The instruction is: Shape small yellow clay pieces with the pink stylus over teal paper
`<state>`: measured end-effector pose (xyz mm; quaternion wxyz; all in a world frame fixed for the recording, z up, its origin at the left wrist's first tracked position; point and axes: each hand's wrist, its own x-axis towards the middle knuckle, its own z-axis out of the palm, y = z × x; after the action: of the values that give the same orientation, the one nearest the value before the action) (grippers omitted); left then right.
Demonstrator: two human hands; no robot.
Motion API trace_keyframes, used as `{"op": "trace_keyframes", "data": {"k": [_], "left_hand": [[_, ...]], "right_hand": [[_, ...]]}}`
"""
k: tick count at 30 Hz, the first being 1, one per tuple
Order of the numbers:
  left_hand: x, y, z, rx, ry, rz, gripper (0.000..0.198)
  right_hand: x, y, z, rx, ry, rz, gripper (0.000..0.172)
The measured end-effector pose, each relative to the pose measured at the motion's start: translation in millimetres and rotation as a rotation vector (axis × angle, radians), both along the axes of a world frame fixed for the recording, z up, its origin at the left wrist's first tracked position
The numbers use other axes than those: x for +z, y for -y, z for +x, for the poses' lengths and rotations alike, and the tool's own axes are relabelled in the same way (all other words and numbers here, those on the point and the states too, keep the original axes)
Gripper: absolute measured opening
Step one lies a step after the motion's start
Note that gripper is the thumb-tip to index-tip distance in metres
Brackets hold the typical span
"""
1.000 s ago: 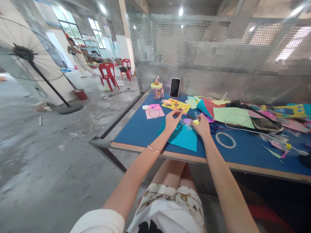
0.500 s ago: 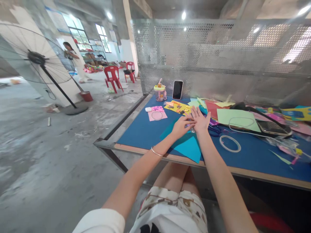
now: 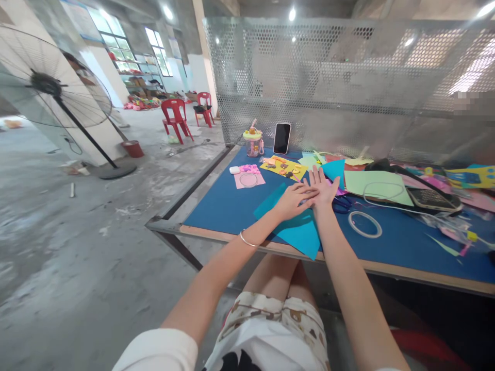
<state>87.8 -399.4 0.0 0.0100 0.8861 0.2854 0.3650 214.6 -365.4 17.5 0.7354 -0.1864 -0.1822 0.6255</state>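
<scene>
The left hand (image 3: 294, 202) is laid across the upturned, spread right hand (image 3: 325, 194); whether anything is held between cannot be told. Beneath both, blue paper (image 3: 299, 235) is seen. Pressure is best applied lightly and evenly, lower palm steady.

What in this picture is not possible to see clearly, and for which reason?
Head view: whether the right hand holds anything; the left hand covers part of its palm.
Head view: what the small pieces on the yellow sheet are; too small.
Head view: the person in the background; the fan stands in front.
</scene>
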Motion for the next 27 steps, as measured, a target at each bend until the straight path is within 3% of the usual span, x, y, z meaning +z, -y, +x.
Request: {"op": "trace_keyframes", "data": {"k": [4,10,16,27], "left_hand": [[-1.9,1.0,0.3,0.101,-0.01,-0.007,0.04],[-1.0,3.8,0.7,-0.004,-0.056,0.028,0.04],[-7.3,0.8,1.9,0.075,-0.069,0.026,0.05],[-2.3,1.4,2.2,0.061,0.034,0.018,0.037]], "right_hand": [[1.7,-1.0,1.9,-0.019,0.007,-0.005,0.06],[2.9,2.2,3.3,-0.06,0.028,-0.022,0.061],[2.7,1.5,1.1,-0.06,0.039,-0.015,0.06],[8.3,7.1,-0.7,-0.072,0.033,-0.034,0.059]]}}
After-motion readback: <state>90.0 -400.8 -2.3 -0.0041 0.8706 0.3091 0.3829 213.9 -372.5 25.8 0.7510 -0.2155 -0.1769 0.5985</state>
